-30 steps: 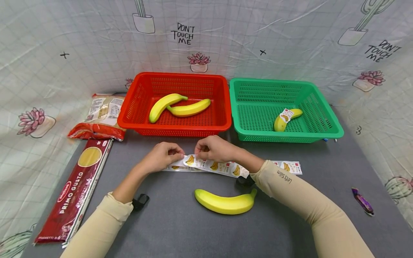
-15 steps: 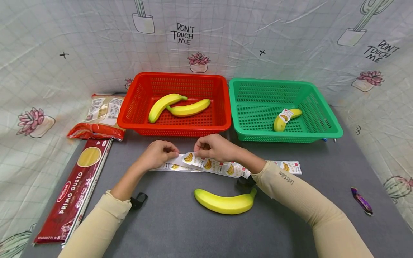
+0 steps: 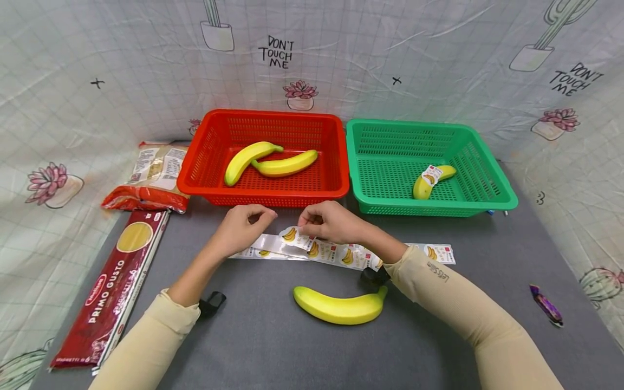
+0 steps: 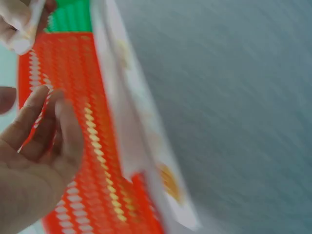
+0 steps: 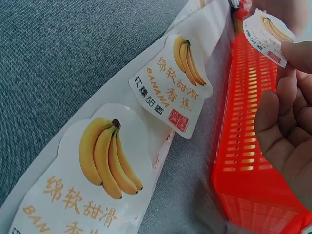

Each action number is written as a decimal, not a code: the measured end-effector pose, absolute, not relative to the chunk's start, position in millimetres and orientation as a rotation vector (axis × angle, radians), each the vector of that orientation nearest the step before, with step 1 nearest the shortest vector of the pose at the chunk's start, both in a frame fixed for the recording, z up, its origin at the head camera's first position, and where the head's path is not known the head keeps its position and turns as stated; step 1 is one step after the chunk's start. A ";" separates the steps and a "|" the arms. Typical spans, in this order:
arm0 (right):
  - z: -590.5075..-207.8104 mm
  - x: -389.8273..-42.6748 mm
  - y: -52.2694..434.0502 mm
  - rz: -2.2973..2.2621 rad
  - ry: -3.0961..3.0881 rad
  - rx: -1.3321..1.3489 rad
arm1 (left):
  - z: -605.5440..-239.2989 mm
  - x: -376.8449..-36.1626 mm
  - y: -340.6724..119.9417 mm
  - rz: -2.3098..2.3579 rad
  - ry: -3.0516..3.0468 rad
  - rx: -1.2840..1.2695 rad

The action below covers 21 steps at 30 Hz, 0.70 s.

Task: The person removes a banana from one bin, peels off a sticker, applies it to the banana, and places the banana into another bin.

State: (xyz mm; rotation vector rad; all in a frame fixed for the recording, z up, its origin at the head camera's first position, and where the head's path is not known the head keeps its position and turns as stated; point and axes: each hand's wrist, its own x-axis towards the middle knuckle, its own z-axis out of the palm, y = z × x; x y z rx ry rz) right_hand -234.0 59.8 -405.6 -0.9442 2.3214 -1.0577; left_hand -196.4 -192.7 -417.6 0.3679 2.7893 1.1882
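My right hand (image 3: 336,223) pinches a banana sticker (image 3: 290,234) between thumb and fingertips; in the right wrist view the sticker (image 5: 265,38) is up off the strip. Below lies the white sticker strip (image 3: 348,255), with a bare stretch of backing at its left end. Another sticker (image 5: 173,83) on it overhangs the strip's edge. A second strip (image 3: 441,253) lies partly under the first. My left hand (image 3: 241,230) is above the strip's left end, fingers loosely bent, holding nothing. A yellow banana (image 3: 341,307) rests on the table nearer to me.
Behind the hands, a red basket (image 3: 263,193) holds two bananas. Beside it a green basket (image 3: 439,207) has one banana with a sticker. On the left lie a spaghetti packet (image 3: 112,292) and a pasta bag (image 3: 151,173); a purple-wrapped sweet (image 3: 547,305) is on the right.
My left hand has let go of the strip's end and lifted away. The sticker in my right fingers has come off the backing, which now lies bare on the left.
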 end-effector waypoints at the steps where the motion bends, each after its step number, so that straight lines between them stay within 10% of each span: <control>1: -405.2 -234.1 60.9 -1.067 2.327 -0.942 | -414.1 -196.1 -189.3 1.214 2.750 0.386; 21: -398.7 -229.3 80.3 -1.127 2.334 -0.892 | -400.7 -189.8 -161.9 1.288 2.512 0.430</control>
